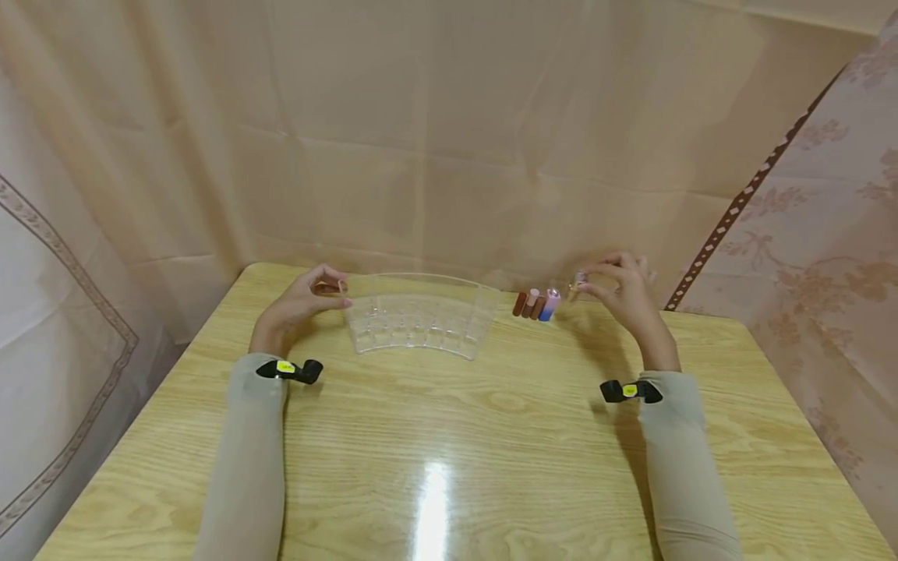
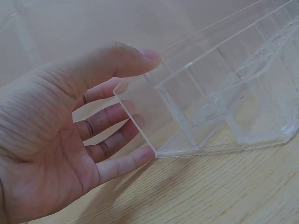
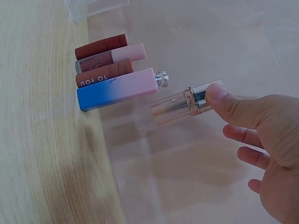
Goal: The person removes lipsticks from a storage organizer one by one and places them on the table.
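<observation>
My left hand (image 1: 300, 302) grips the left end of a clear plastic compartment organizer (image 1: 414, 343). In the left wrist view the thumb lies over its upper edge, and the other fingers are spread along the outer side wall. Between thumb and fingertips, my right hand (image 3: 275, 144) pinches a lip gloss tube (image 3: 175, 108) by its shiny silver cap, the clear body pointing left. Just left of that tube stands a row of lip products: a blue-to-pink lipstick (image 3: 117, 88) with a jewelled knob, a brown tube (image 3: 103, 73) with white lettering, a pink-capped lip gloss (image 3: 128, 53) and a dark red-brown tube (image 3: 100, 45).
The organizer and lip products are near the far edge of the wooden table (image 1: 449, 413). A beige curtain (image 1: 421, 140) hangs right behind that edge. Floral cloth (image 1: 828, 234) hangs at the right, and a white cloth (image 1: 63, 296) at the left.
</observation>
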The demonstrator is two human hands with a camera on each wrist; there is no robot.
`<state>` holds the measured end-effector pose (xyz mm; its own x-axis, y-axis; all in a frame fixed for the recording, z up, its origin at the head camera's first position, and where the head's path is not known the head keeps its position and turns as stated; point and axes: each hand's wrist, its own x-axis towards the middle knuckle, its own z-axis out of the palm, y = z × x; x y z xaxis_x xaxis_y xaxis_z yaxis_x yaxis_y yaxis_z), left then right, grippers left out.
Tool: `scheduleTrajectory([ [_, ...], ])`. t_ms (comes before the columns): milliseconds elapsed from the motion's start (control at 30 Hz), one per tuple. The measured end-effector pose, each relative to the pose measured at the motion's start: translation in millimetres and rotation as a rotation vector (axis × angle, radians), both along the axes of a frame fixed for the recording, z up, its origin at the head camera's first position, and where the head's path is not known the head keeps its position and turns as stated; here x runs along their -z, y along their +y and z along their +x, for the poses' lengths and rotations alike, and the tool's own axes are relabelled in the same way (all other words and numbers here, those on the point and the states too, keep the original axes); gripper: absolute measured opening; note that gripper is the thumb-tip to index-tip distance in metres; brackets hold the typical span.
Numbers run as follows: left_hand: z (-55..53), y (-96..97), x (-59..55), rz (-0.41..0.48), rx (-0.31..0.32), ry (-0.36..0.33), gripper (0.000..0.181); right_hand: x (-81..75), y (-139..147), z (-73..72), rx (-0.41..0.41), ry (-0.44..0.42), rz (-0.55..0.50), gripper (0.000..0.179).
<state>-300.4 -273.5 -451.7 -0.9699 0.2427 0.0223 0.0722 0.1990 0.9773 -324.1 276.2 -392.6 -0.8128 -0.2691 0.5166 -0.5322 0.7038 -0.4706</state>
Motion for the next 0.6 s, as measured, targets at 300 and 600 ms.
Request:
scheduleTrajectory([
  [300,-0.5,-1.0,1.5,0.004,0.000,0.002,0.047,5.1,-5.4,-2.4,-0.002,-0.021,0.033,0.024],
  [600,-1.1,-0.9,-0.7,0.000,-0.002,0.011,0.046,7.5,-8.5,-1.2,0.018,-0.020,0.071,0.021],
])
